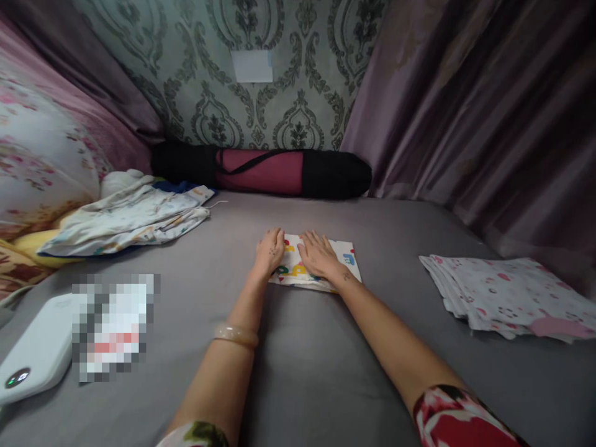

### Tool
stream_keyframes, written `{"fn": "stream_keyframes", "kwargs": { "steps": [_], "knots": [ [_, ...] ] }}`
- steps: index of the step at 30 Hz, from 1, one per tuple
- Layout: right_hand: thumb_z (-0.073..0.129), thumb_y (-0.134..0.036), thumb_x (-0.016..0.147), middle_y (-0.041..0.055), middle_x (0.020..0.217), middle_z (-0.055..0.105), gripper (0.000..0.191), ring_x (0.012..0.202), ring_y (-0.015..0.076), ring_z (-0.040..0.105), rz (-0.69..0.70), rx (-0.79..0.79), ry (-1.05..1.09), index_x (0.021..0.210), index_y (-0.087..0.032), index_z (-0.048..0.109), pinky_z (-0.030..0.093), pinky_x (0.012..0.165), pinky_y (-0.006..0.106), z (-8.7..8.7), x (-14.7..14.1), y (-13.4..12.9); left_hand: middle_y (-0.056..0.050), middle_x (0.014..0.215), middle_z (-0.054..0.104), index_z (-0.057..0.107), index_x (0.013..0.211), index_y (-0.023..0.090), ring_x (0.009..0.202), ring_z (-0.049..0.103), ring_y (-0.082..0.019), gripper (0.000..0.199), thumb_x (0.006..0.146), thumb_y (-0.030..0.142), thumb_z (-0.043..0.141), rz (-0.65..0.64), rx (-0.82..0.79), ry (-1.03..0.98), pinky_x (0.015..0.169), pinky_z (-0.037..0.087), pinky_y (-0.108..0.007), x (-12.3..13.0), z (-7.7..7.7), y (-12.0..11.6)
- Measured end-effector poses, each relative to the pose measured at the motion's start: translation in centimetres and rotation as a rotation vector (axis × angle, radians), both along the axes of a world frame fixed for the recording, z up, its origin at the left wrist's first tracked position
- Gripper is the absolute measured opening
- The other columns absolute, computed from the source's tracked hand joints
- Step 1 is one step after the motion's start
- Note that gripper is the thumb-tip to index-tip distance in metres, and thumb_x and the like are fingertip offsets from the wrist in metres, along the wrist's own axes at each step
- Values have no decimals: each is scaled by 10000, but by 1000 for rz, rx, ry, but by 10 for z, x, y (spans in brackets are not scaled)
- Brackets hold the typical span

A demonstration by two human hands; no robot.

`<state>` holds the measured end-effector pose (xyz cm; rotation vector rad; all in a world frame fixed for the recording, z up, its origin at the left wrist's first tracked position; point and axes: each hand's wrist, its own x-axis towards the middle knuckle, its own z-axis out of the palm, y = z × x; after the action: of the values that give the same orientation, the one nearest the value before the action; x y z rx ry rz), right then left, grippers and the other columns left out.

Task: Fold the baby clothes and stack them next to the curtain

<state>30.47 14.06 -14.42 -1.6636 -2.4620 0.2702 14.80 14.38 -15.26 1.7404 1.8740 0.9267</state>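
Observation:
A folded white cloth [347, 254] with colourful printed shapes lies flat on the grey bed sheet in front of me. My right hand [319, 254] rests palm down on its middle, fingers stretched out and slightly spread. Along the cloth's left edge lies my left hand [270, 251], its fingers reaching forward and close together. Both hands touch the cloth, and part of its print is hidden beneath them. A pale bangle [236, 335] circles my left forearm.
A stack of folded pink-and-white printed cloths [507, 295] lies at right. At left are rumpled printed clothes [139, 214], a white power bank [41, 347] and a blurred-out item [116, 329]. A black-and-maroon long bag [261, 171] lies against the wall; curtains [465, 112] hang at the sides.

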Motion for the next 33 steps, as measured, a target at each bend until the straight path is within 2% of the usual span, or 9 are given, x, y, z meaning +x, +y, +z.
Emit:
{"fn": "stream_keyframes", "kwargs": {
  "steps": [5, 10, 13, 16, 19, 21, 24, 28, 33],
  "knots": [
    [267, -360, 976, 107, 1542, 297, 578, 1438, 264, 173, -19, 19, -5, 1478, -78, 318, 84, 1171, 443, -16, -4, 8, -116, 1372, 543, 547, 1275, 170, 1312, 445, -221, 424, 986, 338, 287, 0, 18, 4, 1099, 311, -398, -1, -2, 2],
    [157, -391, 1002, 101, 1555, 267, 583, 1443, 230, 178, 5, -167, 133, 1481, -102, 318, 147, 1168, 392, 1, 10, 17, -129, 1325, 581, 565, 1252, 150, 1245, 508, -213, 396, 970, 316, 342, -27, 24, -1, 1051, 357, -356, 0, 2, 0],
    [196, -398, 999, 123, 1538, 301, 571, 1431, 223, 221, 0, -95, 254, 1461, -103, 356, 190, 1154, 367, 9, 25, 8, -122, 1273, 616, 581, 1231, 155, 1177, 555, -208, 381, 954, 315, 376, -54, 47, -13, 1011, 388, -332, 0, 7, -2],
    [349, -329, 964, 122, 1408, 490, 433, 1318, 229, 411, 67, 36, 314, 1292, -146, 567, 286, 1098, 359, 14, 42, -15, -108, 1075, 693, 653, 1087, 150, 998, 619, -204, 320, 912, 305, 435, -90, 60, -14, 892, 444, -307, -2, 14, -5],
    [439, -288, 929, 81, 1069, 681, 289, 995, 193, 600, 100, 40, 367, 991, -182, 701, 426, 900, 306, 18, 59, -40, -63, 840, 691, 680, 899, 146, 782, 607, -171, 258, 851, 322, 497, -287, -9, -30, 715, 454, -269, -4, 26, -10],
    [498, -295, 903, 45, 902, 691, 233, 819, 163, 605, 132, -41, 380, 894, -191, 707, 439, 765, 273, 21, 69, -51, -34, 757, 663, 673, 845, 146, 683, 571, -142, 243, 807, 346, 539, -519, -133, -64, 621, 427, -239, -4, 36, -15],
    [587, -295, 854, 20, 829, 667, 152, 751, 141, 578, 174, -115, 379, 856, -194, 700, 415, 710, 255, 19, 77, -58, -5, 680, 617, 671, 829, 148, 578, 511, -108, 232, 738, 350, 601, -778, -348, -54, 526, 369, -213, -2, 45, -22],
    [622, -284, 832, 13, 782, 645, 120, 731, 133, 561, 172, -153, 420, 795, -183, 674, 397, 692, 248, 9, 80, -56, 13, 660, 578, 657, 858, 152, 541, 480, -95, 258, 674, 333, 651, -828, -499, 4, 489, 335, -206, 2, 44, -25],
    [568, -284, 870, 19, 791, 635, 147, 726, 138, 543, 125, -149, 412, 800, -175, 638, 379, 670, 249, 4, 78, -54, -3, 753, 623, 666, 868, 160, 656, 534, -121, 270, 638, 301, 670, -806, -478, 117, 568, 380, -215, 3, 40, -22]
  ]
}}
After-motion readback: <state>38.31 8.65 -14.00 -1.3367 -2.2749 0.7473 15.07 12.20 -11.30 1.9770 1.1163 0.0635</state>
